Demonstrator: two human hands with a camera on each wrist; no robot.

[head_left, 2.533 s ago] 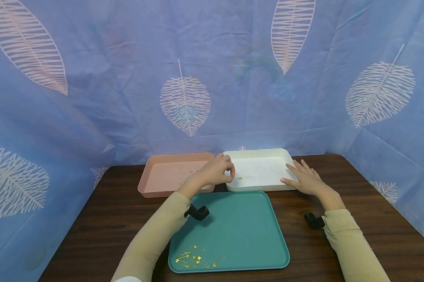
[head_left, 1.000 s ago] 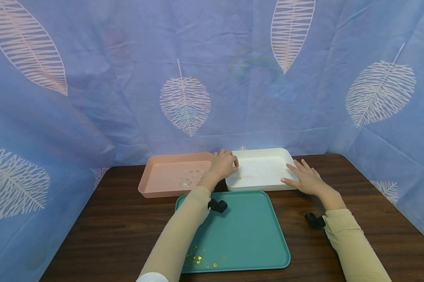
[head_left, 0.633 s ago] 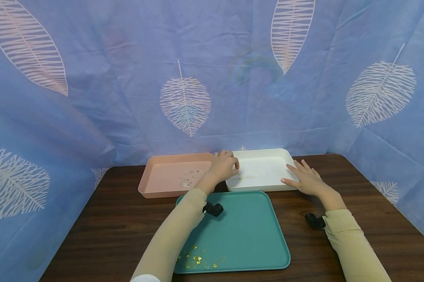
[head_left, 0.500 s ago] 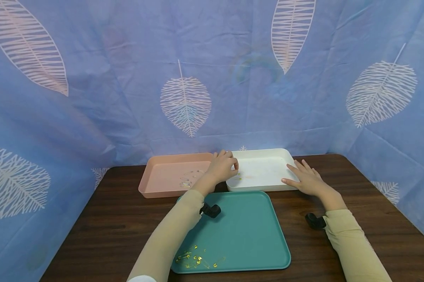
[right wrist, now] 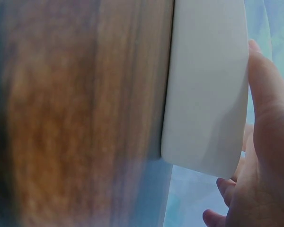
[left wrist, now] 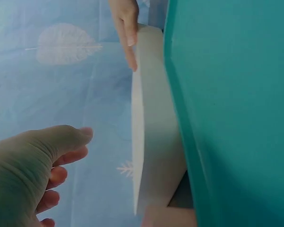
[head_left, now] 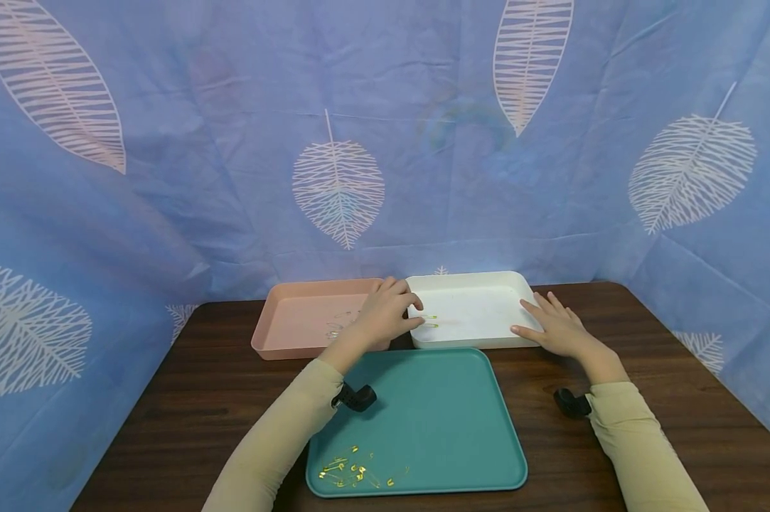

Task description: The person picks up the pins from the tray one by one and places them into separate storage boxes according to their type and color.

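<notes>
My left hand (head_left: 385, 314) is over the neighbouring ends of the pink tray (head_left: 295, 319) and the white tray (head_left: 480, 302), its thumb and index finger apart. In the left wrist view the left hand (left wrist: 42, 165) shows nothing between thumb and fingers. Beside its fingertips, gold safety pins (head_left: 431, 326) lie at the left end of the white tray. My right hand (head_left: 556, 326) rests at that tray's right rim with fingers spread; in the right wrist view its thumb (right wrist: 262, 78) lies along the white rim.
A teal tray (head_left: 436, 419) lies in front, with several gold safety pins (head_left: 359, 471) in its near left corner. Several silver safety pins (head_left: 335, 328) lie in the pink tray, partly behind the left hand. A blue leaf-patterned cloth (head_left: 423, 178) hangs behind the dark wooden table (head_left: 186, 405).
My left hand went a little right over the white tray with fingers pinched, then drew back left, its thumb and index finger parting. Two gold pins now show there. The right hand stayed put.
</notes>
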